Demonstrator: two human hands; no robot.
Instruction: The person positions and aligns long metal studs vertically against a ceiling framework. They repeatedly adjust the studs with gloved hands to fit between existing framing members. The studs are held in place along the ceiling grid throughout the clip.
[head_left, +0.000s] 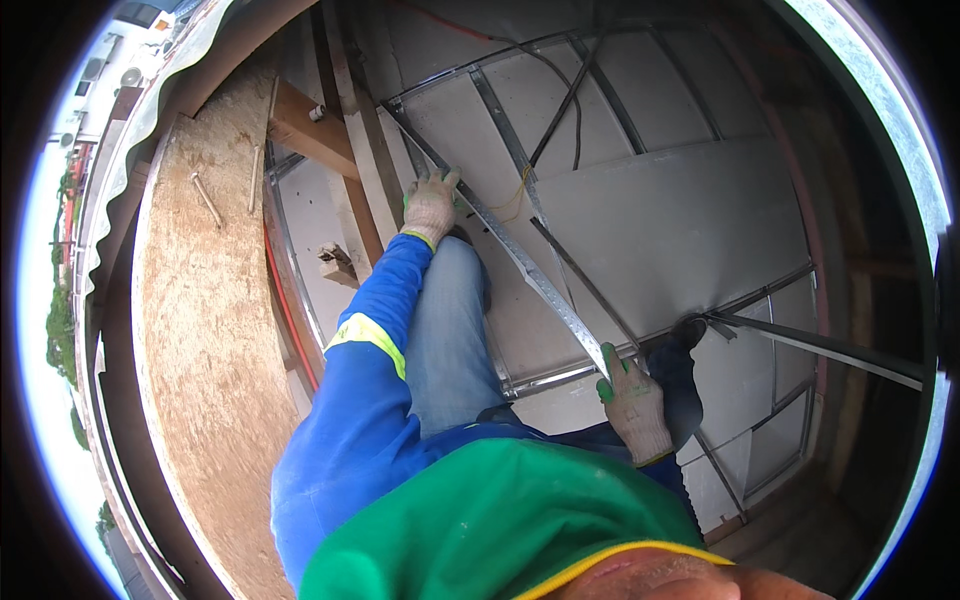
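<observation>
A long, thin galvanized metal channel [520,258] slants from the wooden beams at upper left down toward my right side. My right hand [637,402], in a knitted glove with green patches, is closed around its lower end. Farther up, my gloved left hand [431,207] grips the channel near the upright wood, its fingers bent at the edge. The left hand's palm side is hidden. Below both hands lie pale ceiling panels [660,230] set in a metal frame. A dark narrow strip [585,280] lies just right of the channel.
A broad wooden board [210,330] with nails runs along the left. Timber beams [365,150] stand beside my left hand. Dark cables [570,95] hang across the panels. Another metal profile [820,345] extends right, near my shoe [689,331]. An orange cable [285,300] follows the board.
</observation>
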